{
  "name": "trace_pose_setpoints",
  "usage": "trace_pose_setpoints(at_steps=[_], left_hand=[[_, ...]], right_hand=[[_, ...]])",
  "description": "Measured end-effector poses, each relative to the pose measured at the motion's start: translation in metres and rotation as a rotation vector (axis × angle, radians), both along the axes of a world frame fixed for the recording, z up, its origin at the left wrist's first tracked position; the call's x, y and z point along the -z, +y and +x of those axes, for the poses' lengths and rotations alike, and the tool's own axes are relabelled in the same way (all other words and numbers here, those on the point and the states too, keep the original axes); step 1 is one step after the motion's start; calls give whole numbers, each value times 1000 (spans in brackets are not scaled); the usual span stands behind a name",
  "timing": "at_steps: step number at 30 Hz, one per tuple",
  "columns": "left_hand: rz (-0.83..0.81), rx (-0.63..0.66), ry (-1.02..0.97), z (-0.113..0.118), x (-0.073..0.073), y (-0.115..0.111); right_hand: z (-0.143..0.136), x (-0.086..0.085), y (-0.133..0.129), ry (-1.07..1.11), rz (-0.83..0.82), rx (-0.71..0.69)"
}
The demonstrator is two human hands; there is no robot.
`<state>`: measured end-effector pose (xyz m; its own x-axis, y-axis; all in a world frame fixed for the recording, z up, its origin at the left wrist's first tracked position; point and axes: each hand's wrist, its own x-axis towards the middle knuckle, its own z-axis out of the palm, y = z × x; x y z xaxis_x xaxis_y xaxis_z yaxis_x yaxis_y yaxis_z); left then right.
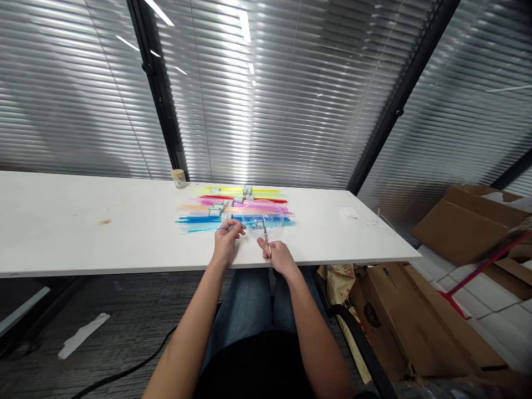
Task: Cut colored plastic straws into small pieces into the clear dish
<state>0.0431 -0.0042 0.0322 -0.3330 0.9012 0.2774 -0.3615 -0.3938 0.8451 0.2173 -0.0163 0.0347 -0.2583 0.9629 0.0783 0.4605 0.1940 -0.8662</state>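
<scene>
My left hand is closed in a pinch on a thin light-blue strand, near the front edge of the white table. Around the handles of a pair of scissors my right hand is closed, with the blades pointing away from me. Behind the blades stands a clear round plastic bowl. Small pale bits inside it are too small to make out. Bundles of long thin strands lie crosswise beyond my hands: blue, pink, red and yellow. Several carry paper labels.
A small jar with a wooden-looking lid stands at the back of the table. White scraps lie to the right. Open cardboard boxes are on the floor at the right. Window blinds rise behind the table.
</scene>
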Motion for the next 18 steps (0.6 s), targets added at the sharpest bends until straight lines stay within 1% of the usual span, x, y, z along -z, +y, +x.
trace_pose_setpoints(at_steps=[6,10,18], left_hand=[[12,0,2,1,0,1],[6,-30,-41,0,-2,0],[-2,-21,-41,0,-3,0]], right_hand=[[-1,2,1,21,5,29],[1,4,3,43,-2,51],[3,-2,-2,-5,24,-23]])
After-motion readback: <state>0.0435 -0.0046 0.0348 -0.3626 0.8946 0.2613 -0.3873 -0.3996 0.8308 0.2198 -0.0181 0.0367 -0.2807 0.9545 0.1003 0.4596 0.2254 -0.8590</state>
